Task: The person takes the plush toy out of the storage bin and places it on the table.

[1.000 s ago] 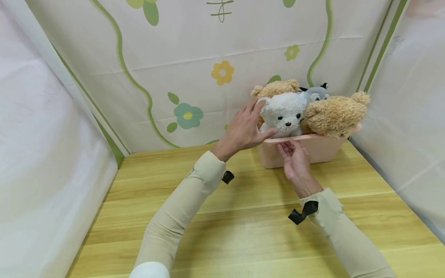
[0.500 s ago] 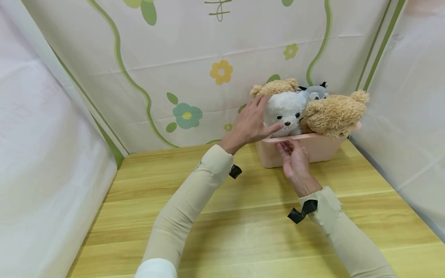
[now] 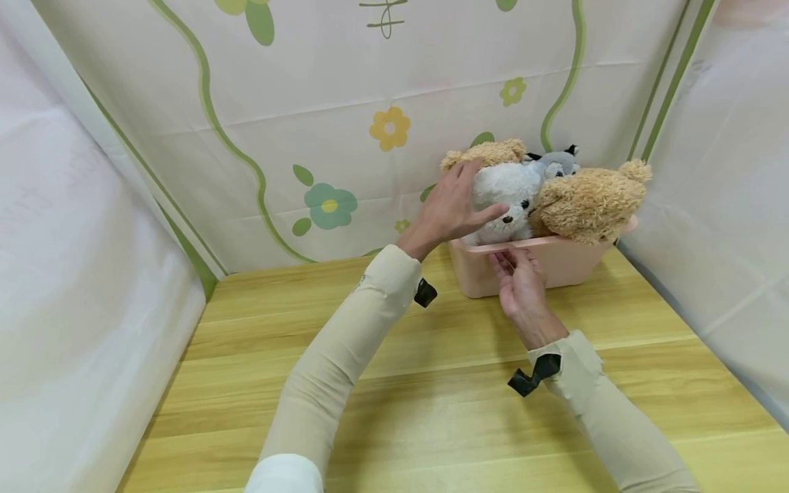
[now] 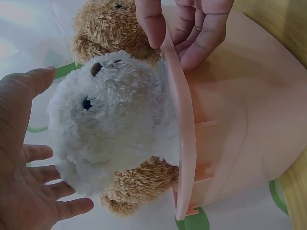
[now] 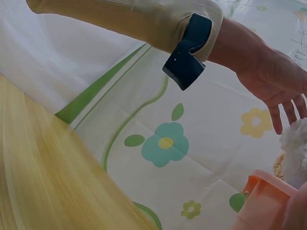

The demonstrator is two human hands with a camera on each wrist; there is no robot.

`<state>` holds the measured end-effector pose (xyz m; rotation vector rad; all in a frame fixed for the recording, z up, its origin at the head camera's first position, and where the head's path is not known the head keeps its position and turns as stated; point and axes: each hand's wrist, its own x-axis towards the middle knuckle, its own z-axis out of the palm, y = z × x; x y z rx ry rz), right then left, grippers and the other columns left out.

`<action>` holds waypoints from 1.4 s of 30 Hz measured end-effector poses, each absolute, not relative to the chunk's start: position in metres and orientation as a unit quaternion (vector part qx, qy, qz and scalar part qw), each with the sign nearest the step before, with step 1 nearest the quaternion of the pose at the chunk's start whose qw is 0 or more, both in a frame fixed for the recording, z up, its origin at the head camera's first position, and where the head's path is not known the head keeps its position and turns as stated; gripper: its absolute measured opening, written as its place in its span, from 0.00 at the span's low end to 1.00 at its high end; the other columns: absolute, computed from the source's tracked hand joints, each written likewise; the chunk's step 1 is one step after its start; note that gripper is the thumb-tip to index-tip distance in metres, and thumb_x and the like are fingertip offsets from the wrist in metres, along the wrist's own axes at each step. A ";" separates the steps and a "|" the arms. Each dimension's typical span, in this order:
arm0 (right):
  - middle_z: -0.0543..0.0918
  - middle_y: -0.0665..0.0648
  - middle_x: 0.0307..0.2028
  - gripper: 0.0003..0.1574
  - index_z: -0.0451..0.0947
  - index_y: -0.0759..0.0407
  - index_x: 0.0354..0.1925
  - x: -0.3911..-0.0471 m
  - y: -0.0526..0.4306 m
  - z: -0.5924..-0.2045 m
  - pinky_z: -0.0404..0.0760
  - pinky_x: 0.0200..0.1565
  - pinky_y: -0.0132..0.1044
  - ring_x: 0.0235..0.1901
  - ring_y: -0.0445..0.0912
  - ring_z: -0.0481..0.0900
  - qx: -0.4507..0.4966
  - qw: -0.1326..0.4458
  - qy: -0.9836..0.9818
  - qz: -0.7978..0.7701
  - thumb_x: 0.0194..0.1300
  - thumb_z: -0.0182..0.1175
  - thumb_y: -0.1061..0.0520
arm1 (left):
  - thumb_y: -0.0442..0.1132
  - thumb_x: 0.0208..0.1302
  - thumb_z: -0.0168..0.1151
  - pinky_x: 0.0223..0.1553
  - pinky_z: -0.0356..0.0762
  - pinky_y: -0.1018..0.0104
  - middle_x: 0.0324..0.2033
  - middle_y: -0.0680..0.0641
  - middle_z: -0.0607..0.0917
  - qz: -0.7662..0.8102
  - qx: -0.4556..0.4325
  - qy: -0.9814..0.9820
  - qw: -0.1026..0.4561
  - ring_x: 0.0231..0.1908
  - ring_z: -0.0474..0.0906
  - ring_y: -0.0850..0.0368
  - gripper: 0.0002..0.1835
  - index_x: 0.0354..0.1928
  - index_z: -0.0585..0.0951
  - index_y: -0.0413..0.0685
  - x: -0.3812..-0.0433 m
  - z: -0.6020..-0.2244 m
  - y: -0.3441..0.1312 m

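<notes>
A pink bin (image 3: 570, 263) on the table holds several plush toys. At its front left is a white teddy bear (image 3: 508, 186), upright and facing out. My left hand (image 3: 448, 209) is spread over the bear's head, thumb and fingers extended; in the left wrist view its fingertips come close to or touch the white fur. My right hand (image 3: 522, 291) grips the bin's front rim (image 4: 184, 110), thumb over the inner side and fingers curled underneath outside. Tan bears (image 3: 594, 205) fill the bin's right and back left, and a grey plush toy (image 3: 557, 166) peeks out behind.
The bin stands at the back right of the wooden table (image 3: 444, 411), near the flower-printed curtain (image 3: 296, 96). White fabric walls (image 3: 740, 171) rise at both sides. A black strap (image 3: 535, 375) hangs at my right wrist.
My left hand has shifted slightly right, further over the white bear's head, its thumb now across the muzzle. My right hand stays on the rim, and the bin has not visibly moved.
</notes>
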<state>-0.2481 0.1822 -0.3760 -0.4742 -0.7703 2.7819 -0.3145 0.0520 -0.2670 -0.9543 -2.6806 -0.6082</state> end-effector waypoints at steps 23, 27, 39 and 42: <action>0.73 0.55 0.41 0.10 0.66 0.57 0.43 -0.251 0.179 -0.384 0.84 0.45 0.33 0.37 0.45 0.75 -0.140 0.162 -0.306 0.927 0.69 0.55 0.68 | 0.59 0.66 0.60 0.65 0.68 0.62 0.66 0.46 0.74 -0.202 -0.301 -0.921 0.140 0.64 0.70 0.52 0.38 0.71 0.64 0.47 -0.326 -0.276 0.065; 0.73 0.55 0.41 0.10 0.65 0.57 0.43 -0.251 0.178 -0.385 0.84 0.45 0.33 0.37 0.45 0.75 -0.135 0.166 -0.313 0.925 0.70 0.55 0.67 | 0.59 0.66 0.61 0.65 0.68 0.62 0.65 0.46 0.74 -0.212 -0.303 -0.918 0.140 0.64 0.70 0.51 0.38 0.71 0.64 0.47 -0.327 -0.278 0.064; 0.74 0.55 0.39 0.10 0.65 0.56 0.42 -0.251 0.179 -0.386 0.84 0.44 0.33 0.34 0.44 0.76 -0.131 0.164 -0.321 0.924 0.70 0.54 0.68 | 0.56 0.65 0.64 0.56 0.75 0.63 0.61 0.45 0.77 -0.261 -0.317 -0.901 0.136 0.58 0.75 0.53 0.35 0.68 0.67 0.46 -0.333 -0.281 0.065; 0.74 0.54 0.39 0.10 0.65 0.56 0.42 -0.251 0.180 -0.387 0.84 0.44 0.33 0.34 0.44 0.77 -0.128 0.162 -0.320 0.925 0.70 0.54 0.68 | 0.56 0.64 0.64 0.54 0.75 0.64 0.60 0.46 0.78 -0.264 -0.317 -0.900 0.139 0.56 0.76 0.53 0.34 0.67 0.68 0.46 -0.333 -0.282 0.066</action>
